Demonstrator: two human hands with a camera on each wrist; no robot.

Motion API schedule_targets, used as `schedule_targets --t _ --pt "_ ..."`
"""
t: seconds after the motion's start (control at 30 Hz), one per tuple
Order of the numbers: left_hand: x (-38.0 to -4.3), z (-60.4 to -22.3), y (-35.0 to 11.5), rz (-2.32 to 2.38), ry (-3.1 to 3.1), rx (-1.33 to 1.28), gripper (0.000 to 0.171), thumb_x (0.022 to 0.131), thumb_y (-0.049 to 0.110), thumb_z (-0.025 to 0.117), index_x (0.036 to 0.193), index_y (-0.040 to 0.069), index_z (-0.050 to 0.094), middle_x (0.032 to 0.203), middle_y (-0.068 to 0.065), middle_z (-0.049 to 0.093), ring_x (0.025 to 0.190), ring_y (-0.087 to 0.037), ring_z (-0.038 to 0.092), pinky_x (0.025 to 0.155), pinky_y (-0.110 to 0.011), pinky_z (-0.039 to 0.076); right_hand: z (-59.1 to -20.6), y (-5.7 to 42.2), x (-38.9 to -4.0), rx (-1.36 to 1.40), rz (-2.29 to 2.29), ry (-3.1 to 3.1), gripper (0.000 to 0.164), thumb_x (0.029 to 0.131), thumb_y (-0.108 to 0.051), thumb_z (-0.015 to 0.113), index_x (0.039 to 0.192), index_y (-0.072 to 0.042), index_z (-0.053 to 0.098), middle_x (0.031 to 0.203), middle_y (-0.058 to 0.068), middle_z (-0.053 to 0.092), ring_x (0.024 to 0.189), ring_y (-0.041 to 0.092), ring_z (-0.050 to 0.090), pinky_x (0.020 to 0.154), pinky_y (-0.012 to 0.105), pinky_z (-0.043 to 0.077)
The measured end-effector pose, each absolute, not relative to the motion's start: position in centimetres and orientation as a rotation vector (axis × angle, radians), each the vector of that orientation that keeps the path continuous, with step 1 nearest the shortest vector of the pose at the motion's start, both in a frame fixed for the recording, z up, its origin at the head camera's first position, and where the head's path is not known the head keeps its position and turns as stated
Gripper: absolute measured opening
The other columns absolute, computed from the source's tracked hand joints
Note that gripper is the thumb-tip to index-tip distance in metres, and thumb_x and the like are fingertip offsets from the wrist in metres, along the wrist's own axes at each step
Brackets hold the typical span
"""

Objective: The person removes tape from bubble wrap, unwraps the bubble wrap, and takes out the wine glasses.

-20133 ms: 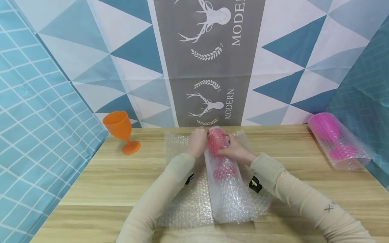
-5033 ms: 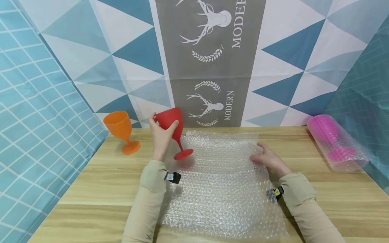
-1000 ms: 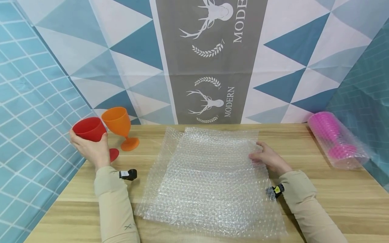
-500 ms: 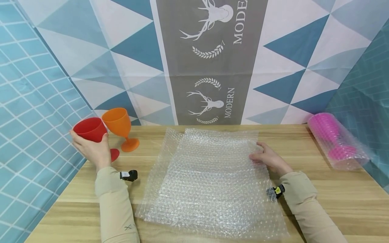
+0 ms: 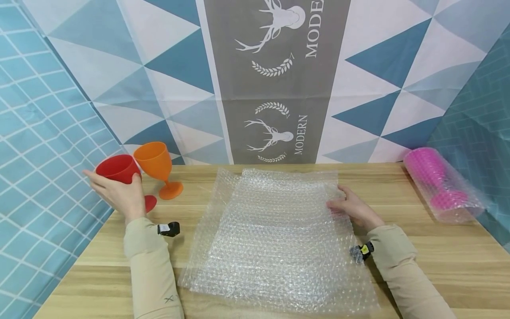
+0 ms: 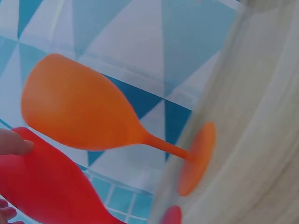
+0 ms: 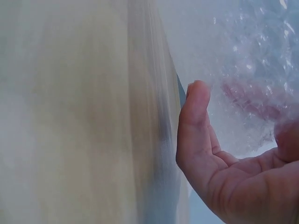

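The red goblet [image 5: 119, 170] stands on its foot at the table's left edge, in front of the orange goblet [image 5: 155, 161]. My left hand [image 5: 121, 195] is around the near side of its bowl, fingers stretched out past the rim on the left. The left wrist view has the left thumb [image 6: 16, 143] lying against the red bowl, with fingertips at the lower left. My right hand [image 5: 354, 208] pinches the right edge of a clear bubble wrap sheet [image 5: 275, 248]; one digit shows through the plastic in the right wrist view. Another wrap layer sticks out beneath on the left.
At the back right a pink goblet [image 5: 438, 177] lies rolled in bubble wrap near the table's corner. Patterned sheets hang behind and along both sides of the wooden table [image 5: 418, 274].
The red goblet, under wrap 20 seconds ago, came out in my left hand and moved left beside the orange one. Just now the left fingers spread off its bowl. My right hand stays put.
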State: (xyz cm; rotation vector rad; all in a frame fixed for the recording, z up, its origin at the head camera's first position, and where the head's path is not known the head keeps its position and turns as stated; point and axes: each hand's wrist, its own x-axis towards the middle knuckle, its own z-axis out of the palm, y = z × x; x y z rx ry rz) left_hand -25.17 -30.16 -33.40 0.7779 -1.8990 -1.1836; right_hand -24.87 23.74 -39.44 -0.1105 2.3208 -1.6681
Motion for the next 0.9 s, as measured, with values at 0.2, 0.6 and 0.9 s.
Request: schedule_targets --t 0.2,0.6,0.9 --pt "-24.8 -32.0 -29.2 -1.131 -1.853 0.772 0.086 0.084 0.036 0.058 0.145 0.030 -0.002 0.149 0.013 0.007 0.135 -0.004 0.009 0.106 -0.026 0.029 -39.3 24.0 -24.7 -0.114 -1.724 2.274 0.085 0.090 -0.015 0.053 0.141 0.004 -0.013 0.127 0.037 0.033 0.082 0.009 0.059 0.075 0.027 0.052" --pt "-23.6 -28.6 -26.2 -1.107 -1.693 0.603 0.072 0.085 0.033 0.056 0.143 0.023 0.015 0.145 0.012 0.017 0.131 0.001 0.016 0.103 -0.017 0.027 -37.7 25.2 -24.4 -0.079 -1.583 2.385 0.077 0.095 -0.033 0.042 0.142 0.006 -0.005 0.135 0.036 0.028 0.120 0.041 0.040 0.095 0.042 0.042" --pt "-24.0 -27.9 -23.0 -1.104 -1.704 0.406 0.059 0.087 0.025 0.054 0.139 0.016 0.027 0.141 0.006 0.027 0.128 0.000 0.025 0.100 -0.014 0.028 -36.6 26.8 -24.4 -0.067 -1.680 2.406 0.074 0.096 -0.026 0.040 0.139 0.011 -0.007 0.126 0.035 0.040 0.085 -0.001 0.057 0.083 0.027 0.051"
